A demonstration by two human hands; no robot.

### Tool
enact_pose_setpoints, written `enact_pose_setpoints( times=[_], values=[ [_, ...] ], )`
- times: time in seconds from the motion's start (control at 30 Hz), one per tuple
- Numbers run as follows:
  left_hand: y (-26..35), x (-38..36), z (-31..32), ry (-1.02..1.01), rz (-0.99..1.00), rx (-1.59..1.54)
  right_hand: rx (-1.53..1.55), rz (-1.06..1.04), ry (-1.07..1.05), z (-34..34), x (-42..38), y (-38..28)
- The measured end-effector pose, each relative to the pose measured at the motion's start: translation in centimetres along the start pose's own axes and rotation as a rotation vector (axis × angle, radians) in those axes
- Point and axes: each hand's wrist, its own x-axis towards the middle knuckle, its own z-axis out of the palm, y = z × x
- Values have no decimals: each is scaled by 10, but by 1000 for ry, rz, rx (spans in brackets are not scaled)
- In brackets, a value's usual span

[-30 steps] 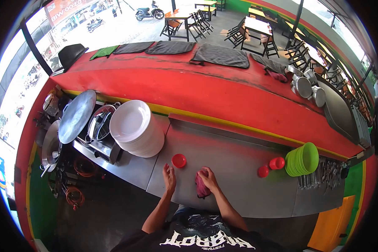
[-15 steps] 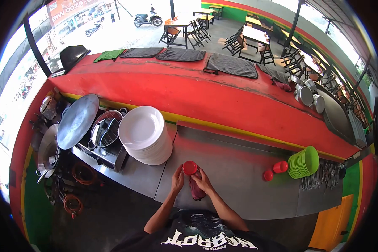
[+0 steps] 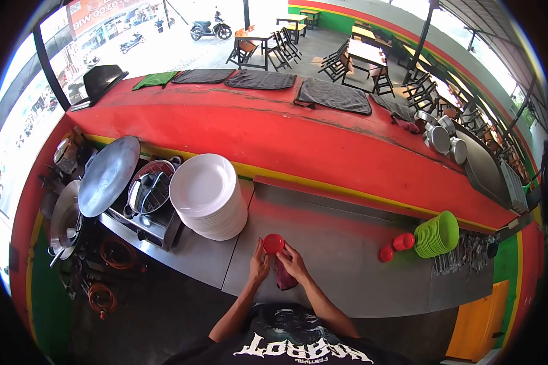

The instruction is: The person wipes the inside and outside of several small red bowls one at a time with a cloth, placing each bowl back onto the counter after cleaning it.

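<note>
Between my two hands is a small red bowl (image 3: 273,243), its round opening facing up toward me. The fingers of my left hand (image 3: 259,265) close on its left side. On the other side, my right hand (image 3: 293,264) is closed against the bowl's edge, with a dark maroon cloth (image 3: 285,278) bunched under its fingers and hanging below the bowl. My palms hide part of the cloth and the bowl's underside. Both hands are over the steel counter (image 3: 341,261), near its front edge.
Left of my hands stands a tall stack of white plates (image 3: 207,188), beside a stove with a pot (image 3: 152,188) and a large round metal lid (image 3: 109,176). To the right are more red bowls (image 3: 403,242), stacked green bowls (image 3: 437,234) and cutlery (image 3: 466,255). A red wall (image 3: 274,134) rises behind.
Both hands stay almost in place around the red bowl, with only slight finger movement. The whole view shifts a little to the left.
</note>
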Motion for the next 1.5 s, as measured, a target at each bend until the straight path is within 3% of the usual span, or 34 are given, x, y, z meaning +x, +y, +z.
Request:
enact_pose_setpoints(
  times=[0.33,0.63,1.17,1.5],
  values=[
    [22,-4,-2,6,81,23,-26,-62,42,0,-4,-18],
    [35,-2,2,32,-10,12,-121,-69,33,-1,-5,-16],
    [29,3,1,129,32,11,-240,-134,100,-6,-17,-33],
    [48,4,-10,151,255,176,115,41,135,-21,-37,-61]
  ],
)
